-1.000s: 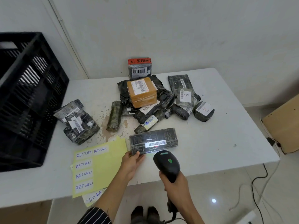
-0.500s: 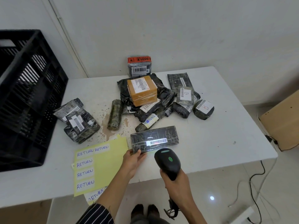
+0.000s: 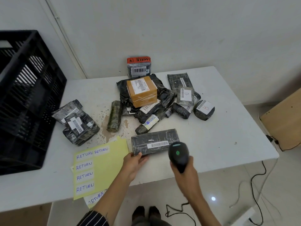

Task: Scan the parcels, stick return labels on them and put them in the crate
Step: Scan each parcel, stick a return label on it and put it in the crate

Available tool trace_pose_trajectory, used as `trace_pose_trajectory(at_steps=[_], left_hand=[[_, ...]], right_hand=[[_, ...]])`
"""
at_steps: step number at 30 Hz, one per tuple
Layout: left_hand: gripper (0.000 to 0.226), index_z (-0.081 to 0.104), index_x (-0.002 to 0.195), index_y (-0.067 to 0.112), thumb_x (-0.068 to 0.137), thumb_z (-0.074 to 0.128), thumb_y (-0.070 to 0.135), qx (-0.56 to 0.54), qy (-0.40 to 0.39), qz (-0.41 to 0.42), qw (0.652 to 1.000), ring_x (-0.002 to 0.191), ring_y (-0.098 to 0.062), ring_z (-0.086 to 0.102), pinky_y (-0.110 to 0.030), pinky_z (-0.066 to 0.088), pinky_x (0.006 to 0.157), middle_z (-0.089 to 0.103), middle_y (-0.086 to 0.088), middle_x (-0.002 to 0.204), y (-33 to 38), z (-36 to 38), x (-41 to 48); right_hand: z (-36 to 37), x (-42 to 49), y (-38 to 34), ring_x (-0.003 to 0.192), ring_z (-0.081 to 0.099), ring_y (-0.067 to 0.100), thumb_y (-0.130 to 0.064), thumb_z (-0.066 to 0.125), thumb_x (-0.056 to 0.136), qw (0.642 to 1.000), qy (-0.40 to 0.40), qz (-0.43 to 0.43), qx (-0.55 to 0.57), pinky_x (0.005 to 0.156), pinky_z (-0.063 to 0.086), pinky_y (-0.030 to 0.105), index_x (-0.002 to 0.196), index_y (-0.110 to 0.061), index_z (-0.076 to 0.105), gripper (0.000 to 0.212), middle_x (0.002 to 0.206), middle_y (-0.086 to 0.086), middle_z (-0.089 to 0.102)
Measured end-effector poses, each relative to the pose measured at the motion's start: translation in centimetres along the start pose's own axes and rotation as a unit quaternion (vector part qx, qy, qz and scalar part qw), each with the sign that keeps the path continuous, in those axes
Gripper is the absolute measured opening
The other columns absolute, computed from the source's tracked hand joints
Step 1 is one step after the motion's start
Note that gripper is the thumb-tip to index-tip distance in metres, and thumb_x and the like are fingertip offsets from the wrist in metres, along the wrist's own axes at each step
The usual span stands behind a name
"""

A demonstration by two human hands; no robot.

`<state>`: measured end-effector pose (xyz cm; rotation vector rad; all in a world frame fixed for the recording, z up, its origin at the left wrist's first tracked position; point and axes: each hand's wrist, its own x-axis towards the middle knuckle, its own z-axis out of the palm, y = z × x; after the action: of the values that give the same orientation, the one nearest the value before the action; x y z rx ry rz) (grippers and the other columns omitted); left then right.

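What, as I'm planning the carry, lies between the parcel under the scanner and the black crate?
Head view: the yellow label sheet and two wrapped parcels near the crate.

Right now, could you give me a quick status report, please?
Left hand pinches near corner of long parcel. Right hand grips scanner, pointed at its barcode. Nothing between them.

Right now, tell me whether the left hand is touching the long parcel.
Touching. In the head view the left hand pinches the parcel at its near left corner, thumb on top.
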<state>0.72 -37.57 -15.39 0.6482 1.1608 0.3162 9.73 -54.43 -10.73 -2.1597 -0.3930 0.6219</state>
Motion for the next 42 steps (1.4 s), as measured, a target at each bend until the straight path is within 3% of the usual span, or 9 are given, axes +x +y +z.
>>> trace_pose_trajectory(at_steps=[8,12,15,19,22,24,27,32,42], left_hand=[[0.033,0.043,0.125,-0.010,0.095,0.049,0.000,0.117,0.042,-0.005,0.992,0.081,-0.026,0.067,-0.021,0.057,0.058,0.060,-0.029,0.111,-1.0,-0.4,-0.9],[0.046,0.029,0.135,-0.004,0.095,0.050,0.004,0.200,0.054,0.010,0.978,0.074,-0.024,0.067,-0.023,0.056,0.057,0.061,-0.025,0.103,-0.4,-0.3,-1.6],[0.035,0.040,0.127,0.003,0.095,0.053,0.009,0.268,0.058,0.048,0.960,0.065,-0.023,0.063,-0.029,0.056,0.061,0.063,-0.017,0.089,1.2,-1.1,-2.9],[0.023,0.052,0.115,0.010,0.092,0.057,0.013,0.457,0.096,0.204,0.860,0.083,-0.020,0.059,-0.021,0.044,0.061,0.059,-0.005,0.093,3.0,-5.4,-3.2],[0.043,0.044,0.131,0.012,0.091,0.057,0.016,0.585,0.131,0.263,0.756,0.125,-0.025,0.042,-0.031,0.038,0.096,0.046,-0.008,0.133,3.8,-9.8,-2.6],[0.063,0.024,0.146,0.013,0.093,0.054,0.028,0.672,0.132,0.240,0.688,0.144,-0.024,0.013,-0.037,0.013,0.115,0.013,-0.010,0.156,3.9,-12.4,-1.9],[0.082,0.001,0.151,0.016,0.093,0.049,0.046,0.740,0.114,0.163,0.643,0.146,-0.027,-0.009,-0.043,-0.006,0.116,-0.015,-0.012,0.157,3.3,-14.5,-1.4],[0.097,0.045,0.125,0.006,0.053,0.078,0.061,0.752,0.138,0.204,0.611,0.107,-0.041,0.062,-0.057,0.047,0.084,0.057,-0.026,0.125,1.1,-15.3,-0.6],[0.095,0.056,0.126,0.007,0.050,0.083,0.057,0.739,0.168,0.260,0.599,0.117,-0.040,0.055,-0.055,0.048,0.090,0.050,-0.026,0.133,0.5,-14.8,-1.4]], right_hand=[[-2.5,10.4,2.7,0.090,0.056,0.043,-0.030,0.065,0.086,0.941,0.100,0.008,-0.324,0.069,0.043,0.044,0.115,0.008,0.040,0.053,0.105,0.028,0.054],[-1.8,12.3,3.6,0.069,0.057,0.043,-0.022,0.079,0.073,0.924,0.099,-0.024,-0.368,0.055,0.044,0.044,0.099,0.013,0.049,0.052,0.083,0.030,0.055],[-1.3,11.9,3.3,0.082,0.055,0.042,-0.028,0.070,0.082,0.924,0.078,-0.014,-0.375,0.064,0.042,0.045,0.108,0.011,0.045,0.053,0.096,0.028,0.053],[0.2,10.3,2.5,0.085,0.051,0.041,-0.011,0.073,0.069,0.897,0.137,0.005,-0.420,0.075,0.041,0.046,0.114,0.013,0.042,0.060,0.099,0.033,0.050],[3.4,8.0,-0.6,0.090,0.050,0.041,0.000,0.067,0.064,0.914,0.195,-0.115,-0.337,0.079,0.039,0.046,0.113,0.011,0.050,0.053,0.103,0.032,0.052],[6.6,5.7,-3.4,0.088,0.050,0.031,0.002,0.067,0.068,0.931,0.125,-0.210,-0.270,0.075,0.040,0.038,0.102,0.005,0.057,0.036,0.100,0.020,0.056],[12.3,2.8,-6.2,0.089,0.046,0.016,-0.009,0.050,0.089,0.947,-0.115,-0.263,-0.145,0.076,0.038,0.026,0.103,-0.002,0.056,0.017,0.103,0.008,0.051],[20.1,2.8,-7.1,0.101,0.053,0.026,-0.008,0.049,0.092,0.930,-0.219,-0.265,-0.128,0.083,0.043,0.031,0.116,-0.004,0.055,0.025,0.113,0.011,0.052],[24.4,3.2,-6.7,0.091,0.052,0.027,-0.006,0.057,0.087,0.948,-0.109,-0.257,-0.151,0.078,0.045,0.038,0.104,-0.004,0.058,0.018,0.106,0.011,0.051]])
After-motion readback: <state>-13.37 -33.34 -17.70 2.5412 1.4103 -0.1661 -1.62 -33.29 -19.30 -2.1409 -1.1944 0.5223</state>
